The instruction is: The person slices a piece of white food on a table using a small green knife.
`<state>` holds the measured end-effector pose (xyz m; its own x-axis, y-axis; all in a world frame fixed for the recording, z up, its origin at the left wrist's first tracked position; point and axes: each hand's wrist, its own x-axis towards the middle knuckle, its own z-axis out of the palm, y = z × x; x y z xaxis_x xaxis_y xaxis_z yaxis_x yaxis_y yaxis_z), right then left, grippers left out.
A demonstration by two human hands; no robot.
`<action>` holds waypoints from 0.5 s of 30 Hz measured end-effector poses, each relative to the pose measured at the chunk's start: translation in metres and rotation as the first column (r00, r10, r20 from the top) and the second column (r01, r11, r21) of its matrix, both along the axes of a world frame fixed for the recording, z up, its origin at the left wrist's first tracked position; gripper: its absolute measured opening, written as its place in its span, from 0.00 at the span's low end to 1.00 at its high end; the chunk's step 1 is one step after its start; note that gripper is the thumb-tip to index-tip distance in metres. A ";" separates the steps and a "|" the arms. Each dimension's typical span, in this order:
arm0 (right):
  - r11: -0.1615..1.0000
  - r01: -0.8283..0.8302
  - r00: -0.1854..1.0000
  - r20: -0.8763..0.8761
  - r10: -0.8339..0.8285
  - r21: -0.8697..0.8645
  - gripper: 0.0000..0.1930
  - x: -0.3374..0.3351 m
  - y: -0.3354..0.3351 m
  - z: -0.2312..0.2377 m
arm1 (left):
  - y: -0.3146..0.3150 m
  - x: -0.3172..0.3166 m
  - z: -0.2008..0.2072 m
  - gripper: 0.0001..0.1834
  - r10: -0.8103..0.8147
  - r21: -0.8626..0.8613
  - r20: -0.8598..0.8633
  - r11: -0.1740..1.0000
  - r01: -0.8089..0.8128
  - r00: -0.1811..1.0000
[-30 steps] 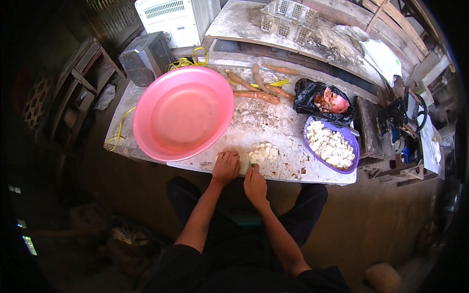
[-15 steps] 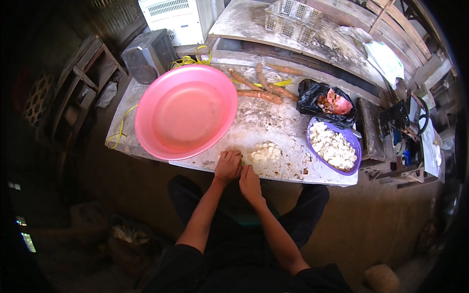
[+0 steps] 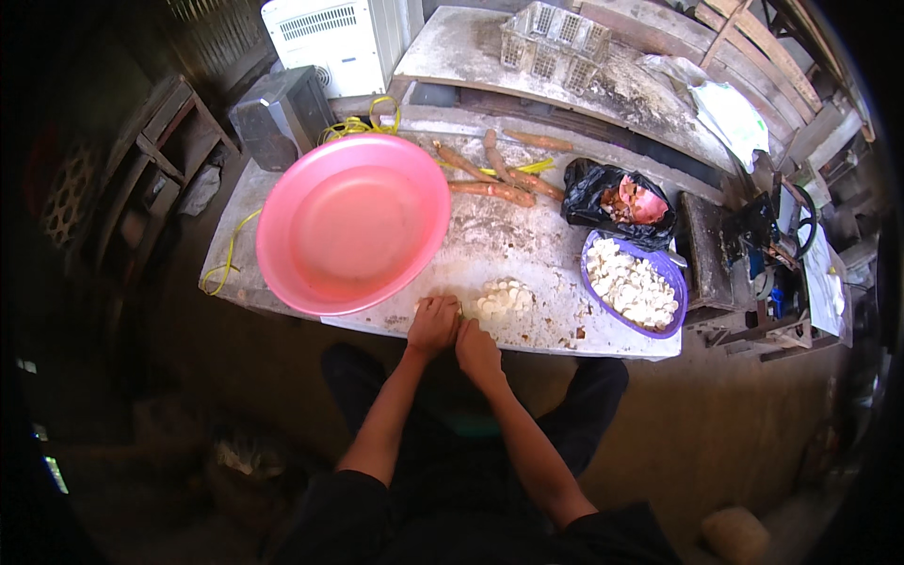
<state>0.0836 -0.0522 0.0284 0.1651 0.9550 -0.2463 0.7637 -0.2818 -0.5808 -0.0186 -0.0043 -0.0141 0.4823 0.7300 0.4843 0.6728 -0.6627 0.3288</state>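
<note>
My left hand (image 3: 434,323) is closed over a pale peeled cassava root, mostly hidden under my fingers, against the table's near edge. Right beside it, my right hand (image 3: 477,348) is wrapped round a knife, of which only a small bit shows between the two hands. A small heap of white cassava slices (image 3: 506,297) lies just beyond my right hand. Farther right, a purple basket (image 3: 590,284) holds many more white slices (image 3: 633,285). Several unpeeled brown cassava roots (image 3: 494,190) lie at the back of the table.
A large pink basin (image 3: 433,250) with liquid stands left of my hands. A black plastic bag (image 3: 584,193) with scraps sits behind the basket. A dark speaker-like box (image 3: 282,113), yellow cord (image 3: 221,273) and a plastic crate (image 3: 556,42) are around the worktable (image 3: 480,235).
The whole view has shifted slightly. Both hands stay together at the near edge, with the right hand a little closer against the left. The slices and basket look unchanged.
</note>
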 end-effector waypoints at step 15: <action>0.988 0.116 0.978 -0.185 -0.096 0.099 0.14 0.015 -0.011 0.003 | 0.003 -0.004 0.001 0.09 0.013 0.037 0.011 0.999 -0.014 1.000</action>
